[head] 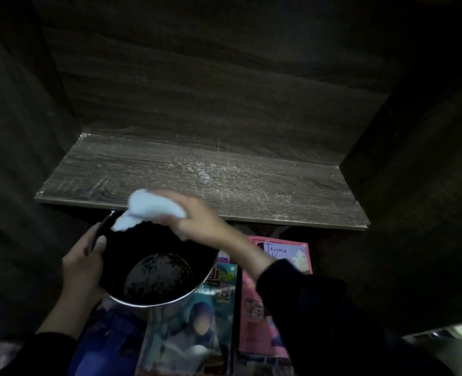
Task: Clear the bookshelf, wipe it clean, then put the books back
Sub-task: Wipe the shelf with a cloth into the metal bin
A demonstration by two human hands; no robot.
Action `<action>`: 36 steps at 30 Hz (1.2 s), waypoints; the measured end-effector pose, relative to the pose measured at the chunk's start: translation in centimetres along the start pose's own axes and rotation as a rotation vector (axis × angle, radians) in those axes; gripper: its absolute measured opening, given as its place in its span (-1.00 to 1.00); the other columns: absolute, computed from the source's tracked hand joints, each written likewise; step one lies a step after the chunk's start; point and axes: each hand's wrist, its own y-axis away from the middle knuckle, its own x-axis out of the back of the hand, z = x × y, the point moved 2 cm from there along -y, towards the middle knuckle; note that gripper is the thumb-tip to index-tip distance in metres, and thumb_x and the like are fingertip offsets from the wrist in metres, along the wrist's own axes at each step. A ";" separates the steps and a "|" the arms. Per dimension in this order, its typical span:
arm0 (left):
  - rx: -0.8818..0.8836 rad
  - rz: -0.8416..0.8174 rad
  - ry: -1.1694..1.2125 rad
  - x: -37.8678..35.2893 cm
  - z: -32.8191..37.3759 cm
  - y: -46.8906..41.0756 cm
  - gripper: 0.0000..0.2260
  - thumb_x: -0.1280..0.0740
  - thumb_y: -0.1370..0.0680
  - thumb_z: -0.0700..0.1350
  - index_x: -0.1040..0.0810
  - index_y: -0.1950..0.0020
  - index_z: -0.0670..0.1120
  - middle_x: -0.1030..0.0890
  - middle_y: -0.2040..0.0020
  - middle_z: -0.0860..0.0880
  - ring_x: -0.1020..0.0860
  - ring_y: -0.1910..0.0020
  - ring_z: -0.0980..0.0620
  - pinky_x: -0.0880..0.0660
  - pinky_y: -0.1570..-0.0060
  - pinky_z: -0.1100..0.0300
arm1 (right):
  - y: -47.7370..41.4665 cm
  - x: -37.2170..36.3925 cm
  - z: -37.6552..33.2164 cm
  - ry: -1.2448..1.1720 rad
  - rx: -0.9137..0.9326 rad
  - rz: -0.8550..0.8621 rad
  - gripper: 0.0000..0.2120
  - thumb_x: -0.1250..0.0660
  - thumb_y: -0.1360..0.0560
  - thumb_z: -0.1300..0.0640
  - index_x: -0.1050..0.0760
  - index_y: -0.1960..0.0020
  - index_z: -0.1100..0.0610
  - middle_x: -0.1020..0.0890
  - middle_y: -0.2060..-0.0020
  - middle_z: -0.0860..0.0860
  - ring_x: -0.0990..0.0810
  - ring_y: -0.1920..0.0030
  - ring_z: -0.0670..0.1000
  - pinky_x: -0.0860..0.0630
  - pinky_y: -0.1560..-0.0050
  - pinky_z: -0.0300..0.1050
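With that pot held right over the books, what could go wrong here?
1. If the cloth in the right hand is wet, it may drip onto the books lying below the pot.
2. The left hand alone holds the pot by its rim; it could tip, spilling whatever glistens inside.
3. A wet cloth might smear the dust on the shelf rather than lift it.

Long black sleeves [305,302] on both arms
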 end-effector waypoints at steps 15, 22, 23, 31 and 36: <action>-0.013 -0.016 0.046 -0.7 2.1 1.7 -0.67 -0.21 -0.61 -0.30 -0.51 -0.33 -0.06 -0.58 -0.19 -0.10 -0.52 -0.18 -0.05 -0.47 -0.24 0.12 | 6.6 24.7 19.4 0.665 -0.809 0.583 -0.43 -0.15 -0.60 -0.05 -0.11 -0.51 0.18 -0.19 -0.46 0.27 -0.19 -0.41 0.33 -0.18 -0.37 0.24; 0.018 -0.034 0.043 -0.5 1.6 1.3 -0.68 -0.22 -0.61 -0.28 -0.54 -0.30 -0.01 -0.60 -0.20 -0.12 -0.53 -0.23 -0.11 -0.35 -0.34 -0.10 | 3.2 22.0 20.2 0.691 -0.862 0.686 -0.38 -0.09 -0.60 -0.16 -0.10 -0.50 0.20 -0.17 -0.46 0.31 -0.16 -0.43 0.30 -0.08 -0.40 0.23; 0.018 -0.034 0.050 -0.5 1.7 1.4 -0.69 -0.22 -0.61 -0.28 -0.55 -0.28 -0.01 -0.60 -0.19 -0.12 -0.53 -0.23 -0.10 -0.36 -0.33 -0.08 | 2.6 21.1 19.9 0.708 -0.869 0.710 -0.39 -0.09 -0.61 -0.13 -0.10 -0.50 0.22 -0.16 -0.46 0.33 -0.16 -0.43 0.31 -0.07 -0.39 0.23; 0.040 0.019 0.065 0.1 2.2 1.6 -0.71 -0.25 -0.60 -0.28 -0.57 -0.24 -0.01 -0.61 -0.16 -0.11 -0.55 -0.15 -0.04 -0.45 -0.23 0.08 | -5.5 12.0 14.9 0.667 -0.911 0.650 -0.36 0.00 -0.62 -0.13 0.02 -0.54 0.23 -0.05 -0.49 0.33 0.00 -0.48 0.33 0.02 -0.41 0.28; 0.033 0.056 0.066 1.1 2.5 1.4 -0.68 -0.24 -0.60 -0.28 -0.53 -0.28 0.01 -0.60 -0.18 -0.10 -0.54 -0.20 -0.07 -0.37 -0.33 -0.03 | -9.3 6.3 11.0 0.700 -0.814 0.543 -0.37 0.04 -0.63 -0.13 0.06 -0.55 0.21 -0.01 -0.51 0.30 0.02 -0.49 0.31 0.00 -0.41 0.28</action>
